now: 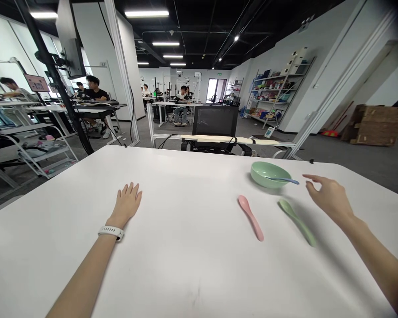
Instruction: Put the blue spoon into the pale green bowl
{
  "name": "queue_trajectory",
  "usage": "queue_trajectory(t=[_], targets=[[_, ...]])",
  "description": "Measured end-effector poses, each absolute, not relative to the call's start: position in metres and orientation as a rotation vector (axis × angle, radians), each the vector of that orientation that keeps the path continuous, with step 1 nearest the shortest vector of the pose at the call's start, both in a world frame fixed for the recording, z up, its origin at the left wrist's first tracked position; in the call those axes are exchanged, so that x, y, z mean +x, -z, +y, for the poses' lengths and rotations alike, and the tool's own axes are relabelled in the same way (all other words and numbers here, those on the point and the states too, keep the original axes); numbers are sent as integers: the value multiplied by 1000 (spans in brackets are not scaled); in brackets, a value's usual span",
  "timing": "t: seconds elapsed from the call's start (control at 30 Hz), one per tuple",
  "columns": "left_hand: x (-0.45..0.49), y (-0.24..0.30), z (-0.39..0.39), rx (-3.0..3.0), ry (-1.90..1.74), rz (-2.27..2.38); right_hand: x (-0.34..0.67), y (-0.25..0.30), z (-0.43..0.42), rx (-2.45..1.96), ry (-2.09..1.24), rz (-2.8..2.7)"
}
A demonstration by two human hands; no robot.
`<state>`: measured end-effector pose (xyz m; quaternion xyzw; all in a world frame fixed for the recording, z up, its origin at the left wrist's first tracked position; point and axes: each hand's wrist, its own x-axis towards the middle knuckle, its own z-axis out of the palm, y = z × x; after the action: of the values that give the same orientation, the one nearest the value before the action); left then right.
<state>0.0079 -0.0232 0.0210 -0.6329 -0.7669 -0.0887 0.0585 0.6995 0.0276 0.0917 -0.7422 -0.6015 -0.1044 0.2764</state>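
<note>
My left hand [128, 204] lies flat on the white table [172, 265], fingers spread, holding nothing. To the right of a green bowl [268, 180], my right hand [330, 196] hovers over the table with thumb and index finger apart and nothing between them. A blue spoon [287, 180] rests in the bowl, its handle sticking out over the rim toward that hand. On the table in front of the bowl lie a pink spoon [251, 217] and, nearer my right hand, a green spoon [297, 222].
A metal frame bar [219, 138] runs behind the table's far edge, with a black chair [215, 121] beyond it. A dark upright pole [53, 75] stands at the left. Farther back are shelves [275, 95], cardboard boxes [380, 124] and several people at desks.
</note>
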Motion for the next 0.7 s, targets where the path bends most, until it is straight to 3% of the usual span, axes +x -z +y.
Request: queue_trajectory(t=[0.27, 0.7], targets=[[7, -17, -23, -1911, 292, -2299, 734, -7, -30, -2072, -22, -1649], [6, -17, -22, -1908, 321, -2313, 725, -6, -38, -2103, -125, -1622]])
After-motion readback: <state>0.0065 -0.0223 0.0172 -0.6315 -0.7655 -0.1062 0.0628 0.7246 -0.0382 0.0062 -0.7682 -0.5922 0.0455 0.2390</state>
